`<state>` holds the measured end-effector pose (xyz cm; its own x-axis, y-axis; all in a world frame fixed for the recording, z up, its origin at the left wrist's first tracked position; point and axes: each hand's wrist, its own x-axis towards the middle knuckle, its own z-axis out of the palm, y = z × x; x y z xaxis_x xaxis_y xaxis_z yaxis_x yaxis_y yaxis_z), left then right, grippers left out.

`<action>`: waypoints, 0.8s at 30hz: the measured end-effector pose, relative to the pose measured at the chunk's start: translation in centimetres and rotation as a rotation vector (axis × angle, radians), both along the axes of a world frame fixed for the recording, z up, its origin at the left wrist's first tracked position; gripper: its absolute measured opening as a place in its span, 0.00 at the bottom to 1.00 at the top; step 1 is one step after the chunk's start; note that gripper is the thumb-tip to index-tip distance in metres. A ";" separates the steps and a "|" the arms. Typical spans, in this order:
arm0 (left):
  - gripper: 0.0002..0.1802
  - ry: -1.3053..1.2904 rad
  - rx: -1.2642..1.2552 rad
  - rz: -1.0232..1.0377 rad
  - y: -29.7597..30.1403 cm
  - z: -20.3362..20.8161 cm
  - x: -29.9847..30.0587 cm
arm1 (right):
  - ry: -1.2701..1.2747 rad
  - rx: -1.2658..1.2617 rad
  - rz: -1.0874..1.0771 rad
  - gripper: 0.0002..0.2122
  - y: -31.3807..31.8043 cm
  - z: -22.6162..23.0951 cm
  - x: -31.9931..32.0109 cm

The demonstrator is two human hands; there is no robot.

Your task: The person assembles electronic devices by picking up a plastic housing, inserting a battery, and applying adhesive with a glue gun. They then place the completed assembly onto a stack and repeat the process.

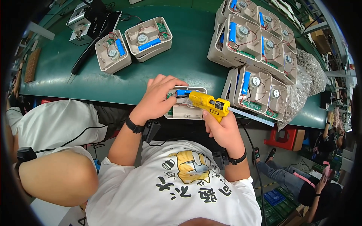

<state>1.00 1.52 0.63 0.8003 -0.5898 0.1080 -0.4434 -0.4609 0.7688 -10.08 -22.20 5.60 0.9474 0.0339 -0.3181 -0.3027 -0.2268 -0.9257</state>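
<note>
My right hand [223, 130] is closed round the handle of a yellow hot glue gun [203, 100], and a pale glue stick [250, 116] sticks out of its back end. The gun's nozzle points left over an open beige plastic housing [194, 113] at the table's front edge. From the left, my left hand [159, 95] grips this housing, with the thumb inside and the fingers over the far side. Inside the housing lie a blue cylindrical battery [183, 92] and a green circuit board. The gun hides part of the inside, so the nozzle's contact cannot be made out.
Similar housings [241, 37] are stacked at the right, beside clear plastic bags [298, 101] of small parts. More housings [149, 39] stand at the back left, near a black soldering iron [85, 56]. Another person sits close on my left [56, 177]. A black cable [253, 150] hangs at my right.
</note>
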 end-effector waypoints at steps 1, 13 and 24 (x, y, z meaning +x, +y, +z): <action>0.26 -0.017 -0.012 0.010 0.0 0.0 0.0 | -0.009 0.003 -0.014 0.12 0.2 -0.1 0.2; 0.25 -0.118 -0.256 0.236 0.0 -3.4 -0.3 | -0.073 0.144 -0.043 0.17 -0.9 -0.2 -2.3; 0.51 -0.302 0.263 0.407 -4.2 3.3 -3.6 | -0.208 0.469 -0.205 0.17 -5.3 -1.6 -6.6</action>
